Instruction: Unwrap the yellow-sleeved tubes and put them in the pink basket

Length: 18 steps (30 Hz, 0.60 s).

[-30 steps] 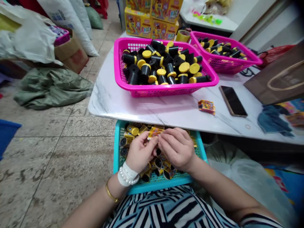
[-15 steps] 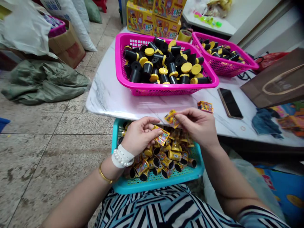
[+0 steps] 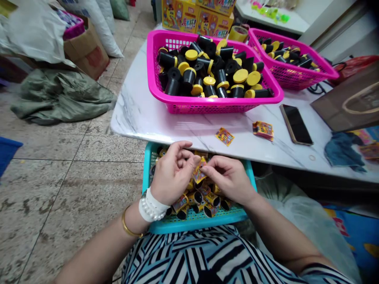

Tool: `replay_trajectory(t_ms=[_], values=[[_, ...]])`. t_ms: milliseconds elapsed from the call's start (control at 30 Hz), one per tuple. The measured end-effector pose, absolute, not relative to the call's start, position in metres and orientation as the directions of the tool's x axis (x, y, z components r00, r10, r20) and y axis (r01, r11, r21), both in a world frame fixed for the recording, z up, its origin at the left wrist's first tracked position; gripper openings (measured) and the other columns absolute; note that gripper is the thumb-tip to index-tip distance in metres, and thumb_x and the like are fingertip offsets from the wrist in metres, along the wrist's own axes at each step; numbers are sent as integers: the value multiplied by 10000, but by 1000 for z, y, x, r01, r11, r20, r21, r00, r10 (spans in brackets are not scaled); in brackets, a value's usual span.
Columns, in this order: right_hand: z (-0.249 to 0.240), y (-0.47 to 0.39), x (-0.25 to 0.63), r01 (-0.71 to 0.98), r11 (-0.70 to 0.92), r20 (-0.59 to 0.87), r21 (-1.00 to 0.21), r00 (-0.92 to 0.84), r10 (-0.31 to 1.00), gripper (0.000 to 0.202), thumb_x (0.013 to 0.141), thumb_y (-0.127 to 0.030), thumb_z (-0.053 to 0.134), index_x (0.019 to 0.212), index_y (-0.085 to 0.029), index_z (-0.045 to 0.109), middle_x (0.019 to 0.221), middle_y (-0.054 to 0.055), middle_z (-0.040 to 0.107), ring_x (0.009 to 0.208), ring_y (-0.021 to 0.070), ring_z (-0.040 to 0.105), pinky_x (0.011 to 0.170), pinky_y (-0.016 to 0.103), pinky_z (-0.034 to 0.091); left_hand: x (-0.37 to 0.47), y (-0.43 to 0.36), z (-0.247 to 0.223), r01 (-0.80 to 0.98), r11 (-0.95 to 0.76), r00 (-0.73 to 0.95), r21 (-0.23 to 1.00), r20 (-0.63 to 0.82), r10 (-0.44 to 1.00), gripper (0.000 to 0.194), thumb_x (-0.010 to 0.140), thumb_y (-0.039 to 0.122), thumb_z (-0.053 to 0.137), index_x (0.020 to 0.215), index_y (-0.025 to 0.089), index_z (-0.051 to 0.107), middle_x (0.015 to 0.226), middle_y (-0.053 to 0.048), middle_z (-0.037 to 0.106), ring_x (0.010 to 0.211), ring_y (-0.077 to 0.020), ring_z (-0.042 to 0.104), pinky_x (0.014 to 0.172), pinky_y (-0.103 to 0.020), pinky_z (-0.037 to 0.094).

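Above the turquoise basket (image 3: 195,228), a small yellow printed label (image 3: 199,172) is held between my two hands. My left hand (image 3: 174,175), wearing a white band and bead bracelet, pinches its left side between thumb and fingers. The right edge sits between the thumb and forefinger of my right hand (image 3: 229,179). Below lie many small cups (image 3: 194,197) wrapped in similar yellow labels, partly hidden by my hands. On the table (image 3: 189,132) just beyond rests a single flat label (image 3: 225,136), with a small label stack (image 3: 263,130) to its right.
A pink basket (image 3: 225,105) full of black cups with yellow lids stands on the table. Behind it are a second pink basket (image 3: 302,79), yellow printed boxes (image 3: 197,19) and a tape roll (image 3: 237,34). A phone (image 3: 296,124) and paper bag (image 3: 349,104) lie to the right.
One label that was in my right hand now lies on the table. Both hands have come together over the basket, and my right hand grips the label my left hand was holding.
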State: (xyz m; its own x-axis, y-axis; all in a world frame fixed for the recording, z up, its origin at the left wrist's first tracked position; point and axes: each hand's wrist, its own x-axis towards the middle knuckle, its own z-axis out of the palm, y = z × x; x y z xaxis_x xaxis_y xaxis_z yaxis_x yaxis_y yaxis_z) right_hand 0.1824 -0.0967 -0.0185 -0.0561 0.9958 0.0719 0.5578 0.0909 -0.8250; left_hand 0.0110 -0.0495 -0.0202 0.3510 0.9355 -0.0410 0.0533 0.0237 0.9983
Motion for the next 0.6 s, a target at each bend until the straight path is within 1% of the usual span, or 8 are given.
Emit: replay_trajectory(t_ms=[67,133,200,233,300,400,500,600], values=[[-28,-99,181,535,97,132,-839,27,991,301,932,-306,607,663,-178,568,592,-37,503,555,97,453,539,246,352,6,-58,-22,10,138,365,990,-132,922,307,856,353,686,1060,138,607,784,-16,650,539,-82,552,498,-199,451],[-34,-103,178,534,141,205,-834,62,977,327,949,-289,577,644,-187,518,601,-38,463,565,100,435,552,253,344,0,-69,-24,-14,221,325,975,-204,923,213,833,322,707,927,152,619,699,17,607,489,-65,497,461,-184,422],[-39,-108,175,533,168,252,-829,89,964,341,960,-274,558,636,-193,491,609,-35,447,568,102,422,559,259,341,-5,-82,-24,-33,233,214,972,-221,951,163,844,309,695,851,167,616,635,41,563,459,-56,448,430,-170,384],[-41,-110,173,529,172,264,-831,104,959,344,963,-271,554,635,-195,484,610,-35,441,566,103,415,558,261,338,-6,-87,-24,-40,226,161,973,-217,963,163,859,318,680,828,171,616,608,47,543,448,-54,427,415,-166,362],[-43,-113,171,517,166,270,-840,133,953,360,969,-276,551,628,-199,464,603,-38,419,558,103,395,549,263,327,-9,-97,-22,-37,213,115,976,-208,971,200,882,344,653,783,173,625,555,53,504,433,-57,399,394,-166,327],[-46,-115,169,501,162,266,-850,144,953,382,976,-287,544,620,-204,433,600,-38,399,554,106,376,542,268,314,-8,-103,-21,-25,226,114,974,-222,968,209,873,364,658,810,166,679,518,54,485,429,-65,385,385,-176,309],[-47,-117,168,498,182,281,-848,131,951,371,977,-276,538,628,-205,437,604,-35,414,555,110,386,546,271,319,-5,-101,-23,-64,267,121,961,-259,958,231,853,385,677,878,160,717,530,45,521,439,-70,401,390,-179,332],[-47,-119,166,513,209,306,-833,113,945,345,974,-258,537,641,-205,464,607,-31,440,555,113,407,546,271,329,-3,-100,-26,-106,292,143,950,-276,950,252,846,402,682,891,161,740,561,26,566,461,-77,434,401,-181,364]])
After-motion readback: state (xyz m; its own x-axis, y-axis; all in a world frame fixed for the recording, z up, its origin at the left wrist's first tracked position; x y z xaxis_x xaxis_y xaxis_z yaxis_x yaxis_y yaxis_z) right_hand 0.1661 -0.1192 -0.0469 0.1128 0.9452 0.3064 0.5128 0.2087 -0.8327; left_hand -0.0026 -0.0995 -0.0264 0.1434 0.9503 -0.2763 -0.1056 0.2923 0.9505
